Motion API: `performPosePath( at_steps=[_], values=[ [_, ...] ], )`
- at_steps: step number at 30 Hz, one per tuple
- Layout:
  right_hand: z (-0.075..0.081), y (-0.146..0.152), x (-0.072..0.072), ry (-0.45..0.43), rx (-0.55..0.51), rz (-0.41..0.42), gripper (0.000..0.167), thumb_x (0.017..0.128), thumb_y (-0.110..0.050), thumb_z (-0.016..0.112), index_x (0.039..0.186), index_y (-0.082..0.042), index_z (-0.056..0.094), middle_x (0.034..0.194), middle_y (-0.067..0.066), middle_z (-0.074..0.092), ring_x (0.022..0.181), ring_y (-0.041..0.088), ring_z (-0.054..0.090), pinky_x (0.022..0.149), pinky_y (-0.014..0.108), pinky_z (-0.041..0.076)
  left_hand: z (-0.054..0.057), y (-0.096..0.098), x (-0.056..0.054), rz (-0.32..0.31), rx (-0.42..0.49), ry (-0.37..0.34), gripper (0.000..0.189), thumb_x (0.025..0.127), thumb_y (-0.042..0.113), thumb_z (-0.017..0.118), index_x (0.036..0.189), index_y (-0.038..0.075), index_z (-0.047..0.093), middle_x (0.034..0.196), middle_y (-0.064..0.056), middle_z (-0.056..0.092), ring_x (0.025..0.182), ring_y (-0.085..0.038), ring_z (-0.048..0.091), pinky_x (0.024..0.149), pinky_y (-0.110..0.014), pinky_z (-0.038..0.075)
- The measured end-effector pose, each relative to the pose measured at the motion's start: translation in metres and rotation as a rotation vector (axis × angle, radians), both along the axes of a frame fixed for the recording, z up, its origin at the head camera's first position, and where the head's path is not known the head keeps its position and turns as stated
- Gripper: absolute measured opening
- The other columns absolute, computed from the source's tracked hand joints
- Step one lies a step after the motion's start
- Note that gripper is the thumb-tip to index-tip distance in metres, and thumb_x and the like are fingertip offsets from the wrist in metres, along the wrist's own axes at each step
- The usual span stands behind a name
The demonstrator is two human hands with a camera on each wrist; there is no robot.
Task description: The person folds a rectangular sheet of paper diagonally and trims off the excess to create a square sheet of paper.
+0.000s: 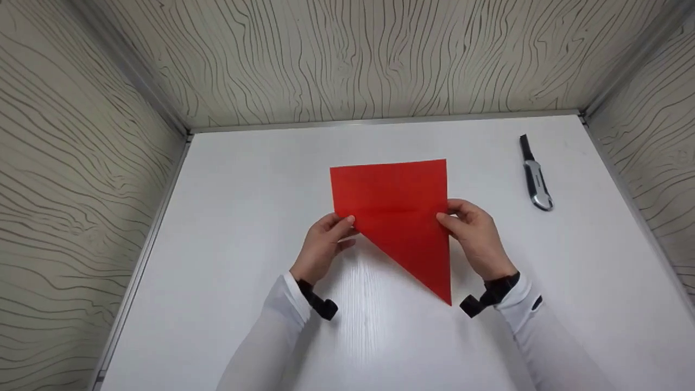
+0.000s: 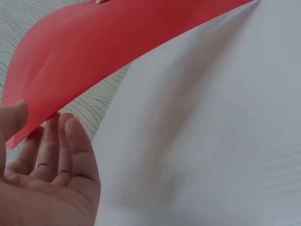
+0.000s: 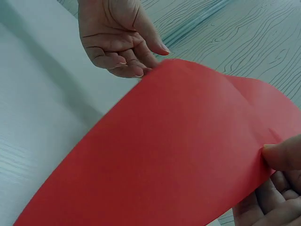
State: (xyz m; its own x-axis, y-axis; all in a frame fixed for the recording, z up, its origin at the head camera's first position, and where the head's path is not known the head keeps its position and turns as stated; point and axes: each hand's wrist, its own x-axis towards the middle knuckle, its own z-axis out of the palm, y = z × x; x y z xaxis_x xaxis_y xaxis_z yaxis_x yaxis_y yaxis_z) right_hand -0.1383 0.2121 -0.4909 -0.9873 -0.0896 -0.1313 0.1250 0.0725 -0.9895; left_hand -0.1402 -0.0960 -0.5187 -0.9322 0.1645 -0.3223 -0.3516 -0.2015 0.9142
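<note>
A sheet of red paper (image 1: pixel 399 190) is held up over the white table. Its top edge is straight, while a slanting lower-left edge runs down to a point at the bottom right. A faint crease crosses it at mid-height. My left hand (image 1: pixel 320 247) pinches the left corner, thumb on the front and fingers behind. On the opposite side, my right hand (image 1: pixel 480 239) pinches the right edge between thumb and fingers. In the right wrist view the paper (image 3: pixel 155 141) bows between both hands, and part of the right hand (image 3: pixel 277 188) lies outside the frame.
A utility knife (image 1: pixel 535 182) with a silver and black handle lies on the white table (image 1: pixel 244 217) at the right. Wood-patterned panels (image 1: pixel 336 60) with grey metal edging stand along the back and both sides. A black camera strap (image 1: pixel 499 290) circles the right wrist.
</note>
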Motion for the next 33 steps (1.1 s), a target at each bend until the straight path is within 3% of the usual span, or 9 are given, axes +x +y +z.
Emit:
performPosePath(
  at_steps=[3,10,21,27,33],
  values=[
    [0.004,0.002,0.002,0.012,-0.002,-0.007,0.045,0.102,-0.028,0.065,0.137,-0.001,0.056,0.129,0.015,0.061,0.112,0.029,0.061,0.094,0.03,0.055,0.004,-0.002,0.001,-0.003,0.065,0.003,0.04,0.097,0.034,0.073,0.125,0.007,0.064,0.121,-0.014,0.07,0.121,-0.045,0.06,0.097,-0.042,0.055],
    [0.012,0.005,0.004,0.012,0.011,-0.006,0.048,0.102,-0.029,0.066,0.14,-0.002,0.057,0.128,0.012,0.065,0.112,0.028,0.063,0.096,0.031,0.054,0.011,-0.012,0.004,-0.051,0.197,0.005,0.043,0.096,0.03,0.074,0.129,0.004,0.063,0.124,-0.017,0.07,0.114,-0.04,0.066,0.093,-0.038,0.057],
    [0.018,0.013,0.001,0.001,-0.019,0.064,0.043,0.103,-0.031,0.064,0.134,-0.001,0.063,0.117,0.011,0.071,0.101,0.026,0.066,0.09,0.031,0.055,0.016,-0.012,0.008,-0.034,0.203,0.041,0.046,0.093,0.029,0.077,0.126,0.001,0.062,0.126,-0.019,0.069,0.105,-0.035,0.071,0.098,-0.042,0.053],
    [0.016,0.014,-0.002,-0.032,-0.076,0.101,0.033,0.102,-0.021,0.067,0.122,0.005,0.066,0.096,0.007,0.071,0.087,0.022,0.064,0.081,0.031,0.054,0.018,-0.012,0.007,-0.054,0.235,0.048,0.037,0.096,0.024,0.075,0.121,0.0,0.062,0.12,-0.021,0.069,0.099,-0.029,0.072,0.099,-0.045,0.052],
    [0.014,0.016,-0.004,-0.039,0.002,0.119,0.034,0.1,-0.025,0.07,0.119,0.002,0.066,0.091,0.006,0.069,0.081,0.02,0.061,0.077,0.029,0.052,0.016,-0.012,0.007,-0.073,0.224,0.045,0.039,0.097,0.027,0.073,0.124,0.0,0.062,0.121,-0.021,0.07,0.103,-0.034,0.072,0.101,-0.048,0.05]
  ],
)
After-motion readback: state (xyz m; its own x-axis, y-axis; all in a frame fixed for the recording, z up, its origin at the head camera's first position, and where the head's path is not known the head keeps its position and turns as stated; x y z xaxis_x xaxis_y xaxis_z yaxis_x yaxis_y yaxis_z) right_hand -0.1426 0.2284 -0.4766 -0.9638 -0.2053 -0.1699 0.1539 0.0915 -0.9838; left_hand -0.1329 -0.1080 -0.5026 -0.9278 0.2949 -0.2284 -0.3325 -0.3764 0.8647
